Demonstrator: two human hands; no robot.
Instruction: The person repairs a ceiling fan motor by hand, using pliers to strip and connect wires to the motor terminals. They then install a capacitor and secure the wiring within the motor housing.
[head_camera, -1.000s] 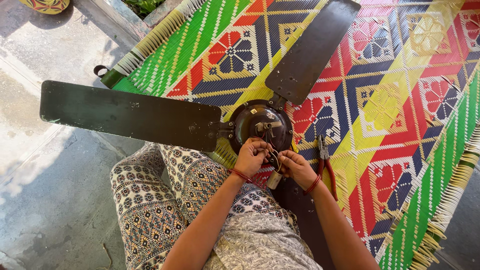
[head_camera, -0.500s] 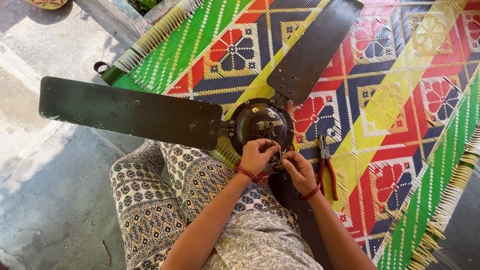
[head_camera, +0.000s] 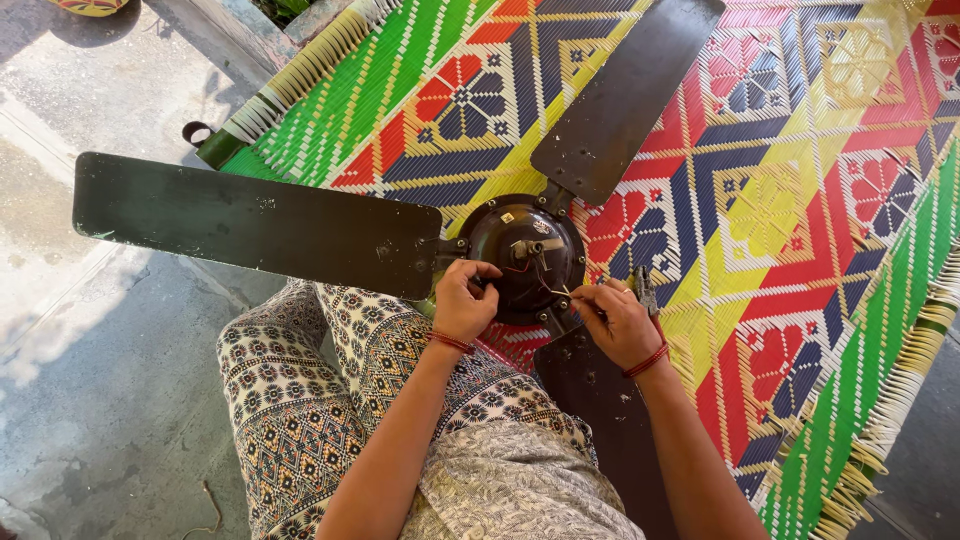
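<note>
Ceiling fan lies on a woven mat (head_camera: 800, 200), motor hub (head_camera: 525, 258) just in front of the person's knees. Left hand (head_camera: 462, 300) sits on the hub's near-left rim, fingers curled; grip looks closed on the rim edge or a small part there, can't tell which. Right hand (head_camera: 618, 322) is at the hub's near-right edge, fingertips pinched on something thin, likely a wire (head_camera: 556, 292) running toward the hub centre; too small to confirm. Hub is open-faced, small metal fitting and red wire visible inside, detail unclear. Left blade (head_camera: 255, 222) runs out over the concrete floor (head_camera: 90, 350); upper blade (head_camera: 625, 95) is cut off by the top edge. A third blade (head_camera: 600, 400) points toward the person, mostly hidden under the right forearm. Pliers (head_camera: 647, 292) lie on the mat just beyond the right hand, partly covered by it. Red bands on both wrists. Patterned trousers (head_camera: 320, 400) fill the lower middle; the mat's far edge is out of view.
</note>
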